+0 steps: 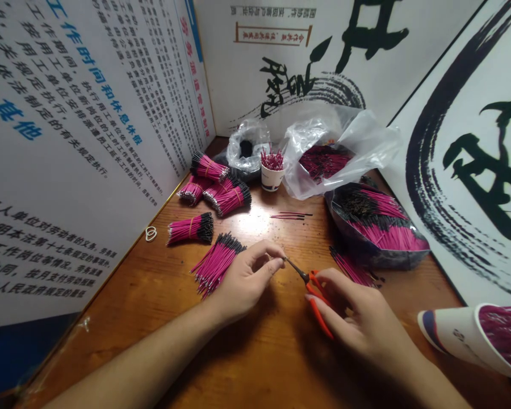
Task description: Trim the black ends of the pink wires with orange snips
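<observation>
My right hand is closed round the orange handles of a pair of scissors, whose dark tip points left to my other fingertips. With thumb and forefinger pressed together, my left hand pinches something too small to make out at the scissors' tip. A loose pile of pink wires with black ends lies just behind and left of my left hand. Several more pink wires lie behind my right hand.
Banded pink bundles lie at the left, with white rings beside them. Farther back stand a paper cup of wires and plastic bags. An open dark bag of wires is at the right, a tilted cup nearer.
</observation>
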